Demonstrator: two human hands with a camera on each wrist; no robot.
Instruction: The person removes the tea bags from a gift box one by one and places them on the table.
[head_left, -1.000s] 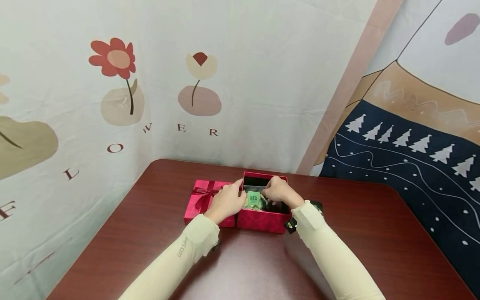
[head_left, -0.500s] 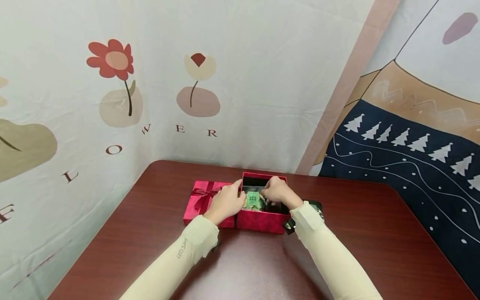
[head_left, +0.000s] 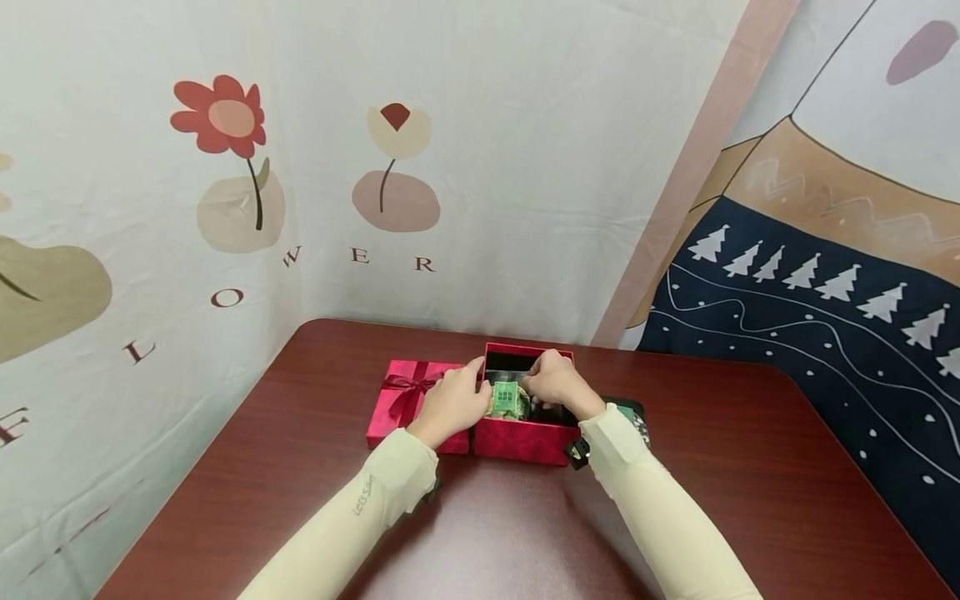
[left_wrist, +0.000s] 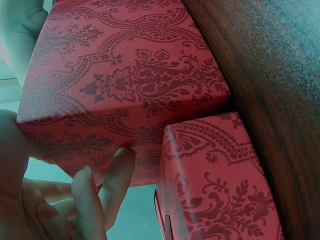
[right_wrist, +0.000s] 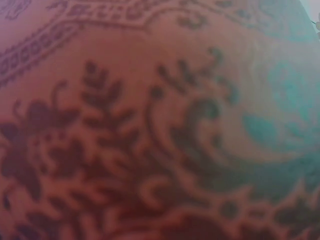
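Observation:
A red patterned gift box [head_left: 525, 442] stands uncovered on the table, its inside dark. Inside it sits a packet with a green label [head_left: 506, 397]. My left hand [head_left: 452, 402] grips the box's left wall; in the left wrist view its fingertips [left_wrist: 122, 160] press the outer side, with the thumb over the rim. My right hand [head_left: 558, 383] reaches in from the right, fingers curled at the packet's right edge and pinching it there, the fingertips partly hidden. The right wrist view holds only the blurred patterned box wall [right_wrist: 150, 125].
The red lid [head_left: 386, 408] with a dark red ribbon bow [head_left: 411, 385] lies against the box's left side, partly under my left hand. The brown wooden table [head_left: 262, 467] ends at a printed cloth backdrop [head_left: 525, 208] close behind the box.
Both hands keep their places at the box and the packet stays inside. Only the head view has shifted very slightly.

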